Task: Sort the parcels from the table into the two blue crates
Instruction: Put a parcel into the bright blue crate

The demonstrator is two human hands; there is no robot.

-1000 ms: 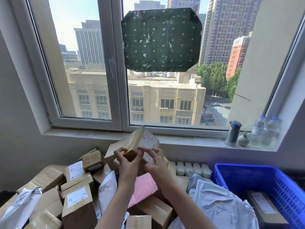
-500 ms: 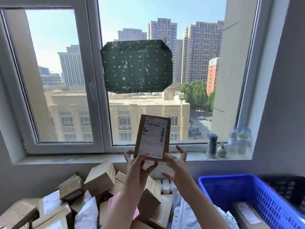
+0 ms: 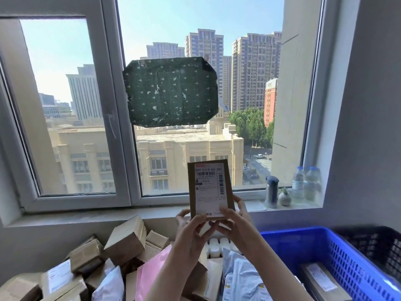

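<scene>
A small brown cardboard parcel (image 3: 210, 187) with a white shipping label stands upright in front of the window, label facing me. My left hand (image 3: 191, 230) grips its lower left corner, thumb on the front. My right hand (image 3: 235, 222) holds its lower right edge, fingers curled behind it. Below lies a heap of parcels (image 3: 124, 242): brown boxes, a pink mailer (image 3: 149, 272) and grey plastic bags (image 3: 245, 276). A blue crate (image 3: 303, 242) sits at the lower right with a labelled brown box (image 3: 321, 279) inside.
The window sill (image 3: 86, 213) runs behind the pile, holding a dark flask (image 3: 271, 192), a small vase and two water bottles (image 3: 306, 183) at its right end. A dark patterned sheet (image 3: 171, 92) is stuck on the glass. A black crate (image 3: 379, 246) is beside the blue one.
Both hands lifted the parcel off the pile and turned it upright so the label faces me. My right hand closed onto its lower right edge. The view tilted upward.
</scene>
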